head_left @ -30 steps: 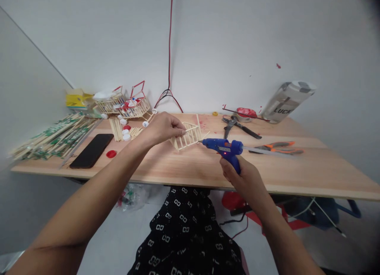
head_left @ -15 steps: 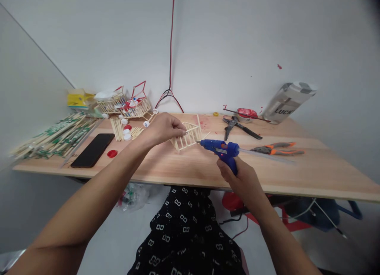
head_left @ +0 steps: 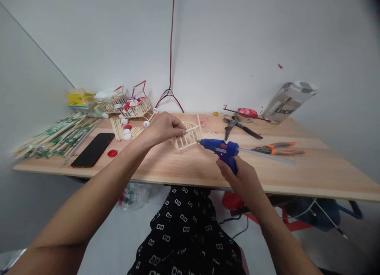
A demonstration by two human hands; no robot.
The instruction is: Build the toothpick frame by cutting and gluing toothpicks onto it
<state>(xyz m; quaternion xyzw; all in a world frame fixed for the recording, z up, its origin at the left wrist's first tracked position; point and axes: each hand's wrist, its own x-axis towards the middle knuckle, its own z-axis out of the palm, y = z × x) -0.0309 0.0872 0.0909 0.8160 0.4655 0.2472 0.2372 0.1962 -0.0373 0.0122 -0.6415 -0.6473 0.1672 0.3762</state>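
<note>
My left hand [head_left: 168,129] pinches a small frame of thin wooden sticks [head_left: 190,138], built like a slatted basket, over the middle of the table. Part of the frame is hidden behind my fingers. Wrapped round the handle of a blue hot glue gun [head_left: 221,147], my right hand [head_left: 242,175] keeps its nozzle at the frame's right lower corner. A small red light glows on the gun, and a clear glue stick [head_left: 267,155] sticks out of its back. Whether the nozzle touches the wood I cannot tell.
Left on the table [head_left: 178,170] are a phone [head_left: 92,150], wrapped chopsticks [head_left: 59,136], cut sticks [head_left: 117,128], bottle caps [head_left: 112,153] and two small stick carts [head_left: 136,107]. Rightward lie black-handled cutters [head_left: 240,127], orange-handled pliers [head_left: 276,148], a red-stained dish [head_left: 247,113] and a carton [head_left: 289,102].
Almost nothing differs. Both hands, the stick frame and the glue gun hold practically the same position; the view has shifted very slightly.
</note>
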